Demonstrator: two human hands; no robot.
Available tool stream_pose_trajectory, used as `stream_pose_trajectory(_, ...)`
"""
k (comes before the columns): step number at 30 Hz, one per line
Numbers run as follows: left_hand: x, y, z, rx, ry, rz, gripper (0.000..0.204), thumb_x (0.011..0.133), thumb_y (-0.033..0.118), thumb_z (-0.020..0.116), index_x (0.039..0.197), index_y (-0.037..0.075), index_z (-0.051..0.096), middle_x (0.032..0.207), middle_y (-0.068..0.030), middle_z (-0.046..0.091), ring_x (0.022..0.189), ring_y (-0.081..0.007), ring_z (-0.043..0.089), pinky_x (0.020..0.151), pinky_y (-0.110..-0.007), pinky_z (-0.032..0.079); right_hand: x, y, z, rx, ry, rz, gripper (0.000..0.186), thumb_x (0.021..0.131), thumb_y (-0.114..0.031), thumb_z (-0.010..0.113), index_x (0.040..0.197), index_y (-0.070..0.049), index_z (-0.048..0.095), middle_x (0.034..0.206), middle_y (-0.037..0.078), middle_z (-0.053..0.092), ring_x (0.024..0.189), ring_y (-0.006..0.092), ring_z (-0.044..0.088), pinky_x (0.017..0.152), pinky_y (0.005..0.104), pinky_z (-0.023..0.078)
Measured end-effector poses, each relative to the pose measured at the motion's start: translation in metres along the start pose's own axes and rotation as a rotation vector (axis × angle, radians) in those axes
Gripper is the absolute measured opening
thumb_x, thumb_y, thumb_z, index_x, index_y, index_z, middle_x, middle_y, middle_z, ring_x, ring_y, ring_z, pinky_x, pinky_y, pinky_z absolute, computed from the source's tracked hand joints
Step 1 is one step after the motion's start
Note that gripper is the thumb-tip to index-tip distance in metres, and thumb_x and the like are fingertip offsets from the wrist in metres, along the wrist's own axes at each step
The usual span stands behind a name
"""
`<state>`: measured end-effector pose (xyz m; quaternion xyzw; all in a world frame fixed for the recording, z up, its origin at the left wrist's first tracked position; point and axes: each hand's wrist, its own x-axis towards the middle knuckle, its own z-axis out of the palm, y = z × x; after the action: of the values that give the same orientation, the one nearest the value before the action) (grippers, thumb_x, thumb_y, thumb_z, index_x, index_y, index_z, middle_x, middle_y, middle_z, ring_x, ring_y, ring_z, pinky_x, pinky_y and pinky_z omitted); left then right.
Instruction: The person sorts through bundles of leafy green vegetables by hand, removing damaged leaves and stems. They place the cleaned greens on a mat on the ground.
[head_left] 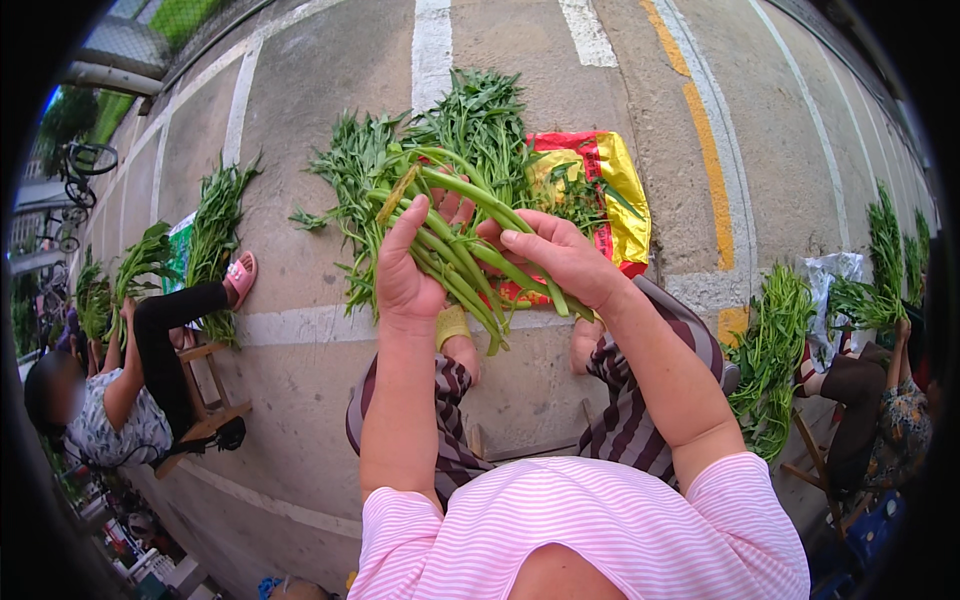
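Note:
A bunch of green leafy-vegetable stems, like water spinach (457,262), lies across my two hands at the middle of the view. My left hand (412,262) cradles the stems from the left, thumb raised beside a yellowed leaf stalk (398,194). From the right, my right hand (556,252) pinches several stems between thumb and fingers. The cut ends point down toward my feet. Beyond my hands, two heaps of leafy greens (470,130) rest on the pavement. To their right a red and yellow plastic sack (622,200) is spread flat, with loose leaves on it.
At the left, a seated person (120,400) on a wooden stool (205,425) handles greens beside another pile (215,245). On the right, another seated person (895,420) holds greens near a long heap (775,350) and a whitish plastic bag (828,290). Painted lines cross the concrete.

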<state>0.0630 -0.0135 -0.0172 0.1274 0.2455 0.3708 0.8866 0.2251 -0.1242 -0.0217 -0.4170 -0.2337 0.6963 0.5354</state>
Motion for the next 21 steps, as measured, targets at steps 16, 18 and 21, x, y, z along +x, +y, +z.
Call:
stream_pose_trajectory(16,0.007,-0.008,-0.009,-0.080,0.042,0.082,0.046,0.103,0.032,0.048,0.134,-0.002,0.048,0.140,-0.0194,0.051,0.134,-0.0346,0.046,0.114,-0.049,0.036,0.000,0.022,0.013,-0.194,-0.095,0.059,0.053,0.088,-0.024,0.078,0.130,-0.001,0.055,0.118,0.005,0.065,0.106,0.0109,0.060,0.093,0.0283,0.049)
stream_pose_trajectory(18,0.003,-0.004,0.001,-0.051,-0.012,0.095,0.052,0.103,0.039,0.049,0.135,-0.002,0.048,0.140,-0.0190,0.051,0.132,-0.0346,0.047,0.113,-0.050,0.037,-0.001,0.017,0.013,-0.156,-0.095,0.026,0.053,0.088,-0.021,0.077,0.132,-0.002,0.054,0.119,0.005,0.065,0.108,0.0103,0.059,0.094,0.0283,0.049)
stream_pose_trajectory(21,-0.002,0.002,0.009,0.021,-0.102,0.090,0.064,0.100,0.050,0.051,0.137,-0.002,0.047,0.141,-0.0187,0.051,0.130,-0.0345,0.049,0.112,-0.050,0.039,-0.005,0.003,0.013,-0.168,-0.059,-0.107,0.057,0.090,-0.015,0.075,0.139,-0.002,0.049,0.121,0.004,0.065,0.110,0.0092,0.058,0.095,0.0282,0.049)
